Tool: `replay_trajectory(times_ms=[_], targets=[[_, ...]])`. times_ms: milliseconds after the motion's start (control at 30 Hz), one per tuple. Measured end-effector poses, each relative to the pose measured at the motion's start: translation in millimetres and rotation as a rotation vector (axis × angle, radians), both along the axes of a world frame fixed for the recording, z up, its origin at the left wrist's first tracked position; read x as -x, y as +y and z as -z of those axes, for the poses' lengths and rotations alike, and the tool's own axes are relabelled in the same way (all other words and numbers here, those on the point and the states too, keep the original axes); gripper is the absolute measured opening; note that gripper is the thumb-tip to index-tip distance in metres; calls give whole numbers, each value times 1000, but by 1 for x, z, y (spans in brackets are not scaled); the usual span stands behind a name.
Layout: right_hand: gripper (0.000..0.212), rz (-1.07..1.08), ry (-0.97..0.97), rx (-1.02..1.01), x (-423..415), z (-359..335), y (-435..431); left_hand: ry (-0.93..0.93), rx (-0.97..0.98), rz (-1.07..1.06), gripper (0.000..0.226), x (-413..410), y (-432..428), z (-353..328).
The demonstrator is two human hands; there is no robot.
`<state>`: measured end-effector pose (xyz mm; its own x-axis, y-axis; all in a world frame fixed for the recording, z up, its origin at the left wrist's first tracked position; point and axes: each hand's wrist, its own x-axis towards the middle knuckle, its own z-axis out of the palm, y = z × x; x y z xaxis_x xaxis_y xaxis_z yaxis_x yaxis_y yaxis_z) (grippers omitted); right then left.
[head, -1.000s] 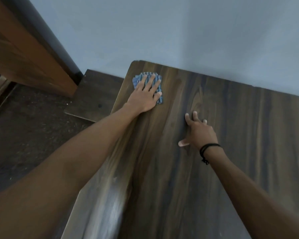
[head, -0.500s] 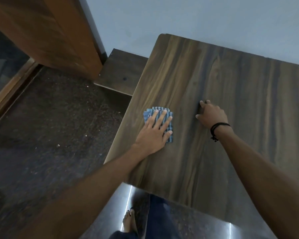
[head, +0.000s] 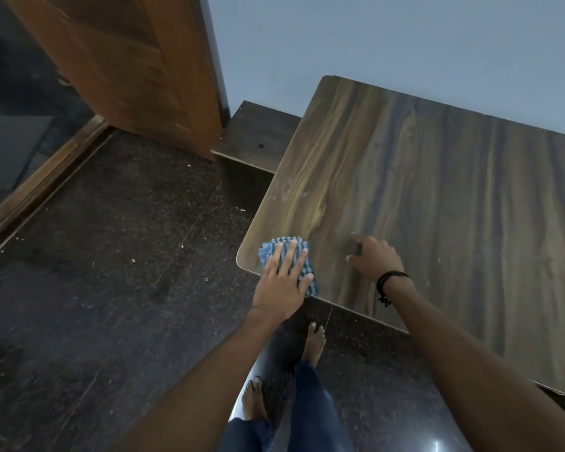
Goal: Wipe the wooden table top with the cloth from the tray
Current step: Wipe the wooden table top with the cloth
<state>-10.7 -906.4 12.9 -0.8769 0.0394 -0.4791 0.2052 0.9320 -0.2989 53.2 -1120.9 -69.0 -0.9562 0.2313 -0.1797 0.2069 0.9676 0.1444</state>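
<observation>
Where the cloth sat: blue striped cloth (head: 265, 253) lay flat on the table top (head: 437, 207), at its near-left corner, reaching about to the near edge.
Left hand (head: 282, 285): was flat on the cloth, fingers straight and spread, pressing it onto the wood. Heel of the palm hung out past the near edge.
Right hand (head: 375, 261): was on bare wood just right of the cloth, close to the near edge and not touching the cloth. Fingers were loosely bent with tips on the surface, holding nothing.
Wristband (head: 390, 278): black cord, sat on the right wrist.
Table top: was dark streaked wood grain with rounded corners, far edge against the pale wall (head: 372, 37).
Low shelf (head: 258, 135): dark board, sat beside the table's left edge near the far corner, lower than the top.
Door (head: 128, 66): brown wood, stood left of the wall above the dark speckled floor (head: 111, 256).
Feet (head: 313, 344): were bare on the floor below the near edge, with blue trousers (head: 313, 412) above them.
</observation>
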Motion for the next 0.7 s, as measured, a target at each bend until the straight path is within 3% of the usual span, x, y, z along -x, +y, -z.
replay_trajectory(times_ms=[267,400,533,700], targets=[[66,-102,-72,10,-6,1,28,-66,-48,-216,70,29,-30,11],[66,-110,-34,16,3,10,45,-14,-97,-331,70,23,-22,10],[86,-128,-90,-75,17,21,74,-11,-140,-440,67,61,-7,5],[106,-177,-188,-128,67,24,101,-25,-170,-350,64,159,18,-7]])
